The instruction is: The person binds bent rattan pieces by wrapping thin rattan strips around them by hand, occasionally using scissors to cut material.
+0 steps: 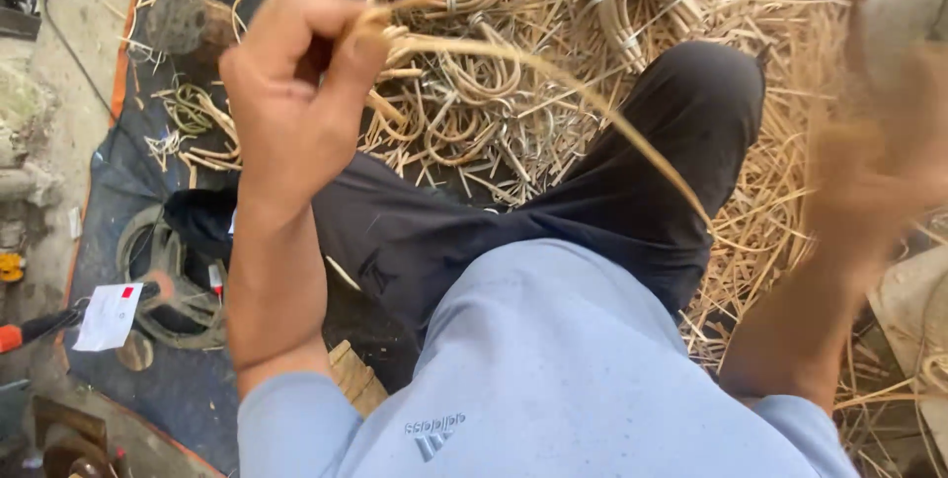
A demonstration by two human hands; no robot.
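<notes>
My left hand [296, 83] is raised in front of me, fingers pinched shut on the end of a long pale cane strip [553, 78]. The strip runs from that hand down to the right across my dark trouser leg [632, 192]. My right hand [879, 182] is at the right edge, badly blurred by motion, so its grip is unclear. Under both hands lies a heap of cane offcuts and curled cane loops [484, 93].
A dark mat [128, 182] with an orange edge covers the ground on the left. On it lie a coiled ring [168, 290], a white paper tag [107, 316] and a wooden block [355, 377]. Straw-coloured scraps [790, 34] spread to the right.
</notes>
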